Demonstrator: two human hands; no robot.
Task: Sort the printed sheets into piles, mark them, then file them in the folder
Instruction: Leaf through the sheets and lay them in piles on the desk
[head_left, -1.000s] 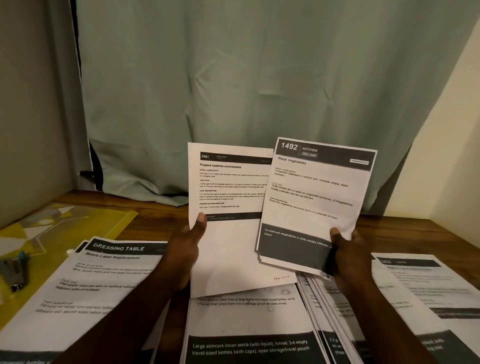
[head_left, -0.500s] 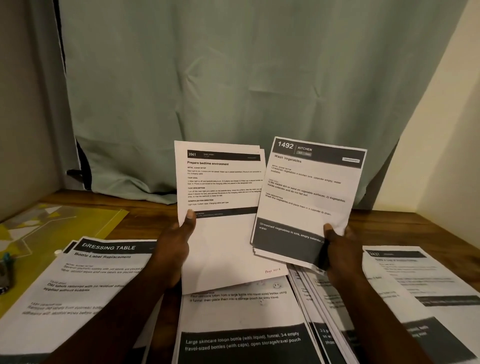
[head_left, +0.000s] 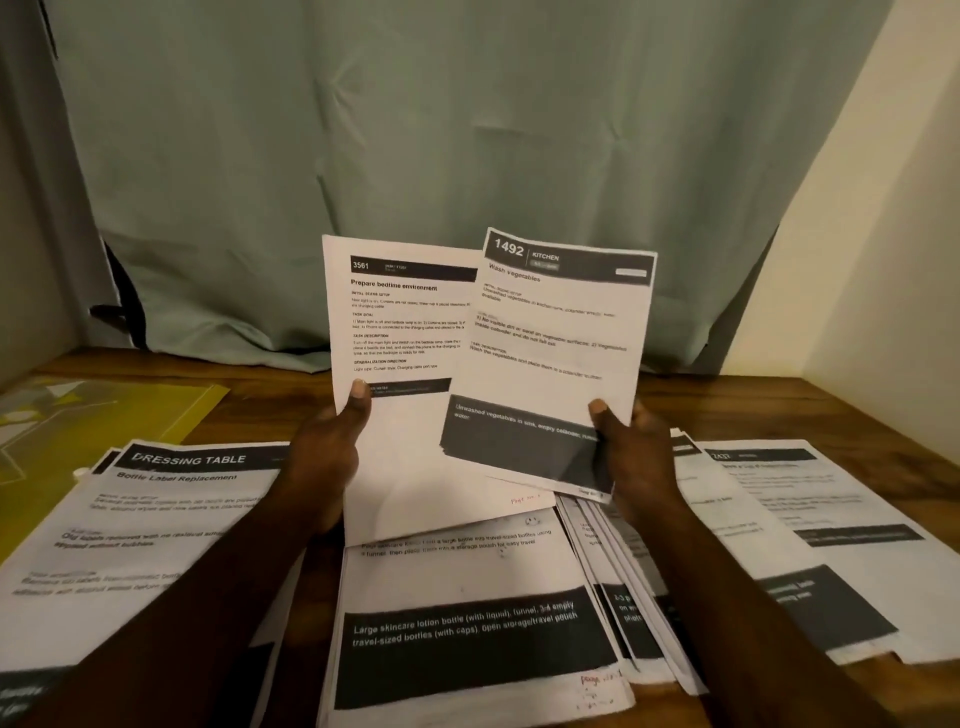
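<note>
- Left hand (head_left: 322, 457) pinches the white printed sheet headed "3561 Prepare bedtime environment" (head_left: 405, 332), raised above the brown wooden table (head_left: 779, 410).
- Right hand (head_left: 636, 457) grips the thin stack topped by the sheet "1492 Kitchen" (head_left: 550, 353), overlapping the first sheet's right edge.
- Step, as judged: sorting; several piles (head_left: 467, 623) lie near, and the yellow plastic folder (head_left: 119, 415) lies far left.
- Next move calls for reading each heading and laying the sheet on its matching pile.

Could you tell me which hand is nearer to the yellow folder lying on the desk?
Left. The left hand is just right of the yellow folder; the right hand is farther right.
</note>
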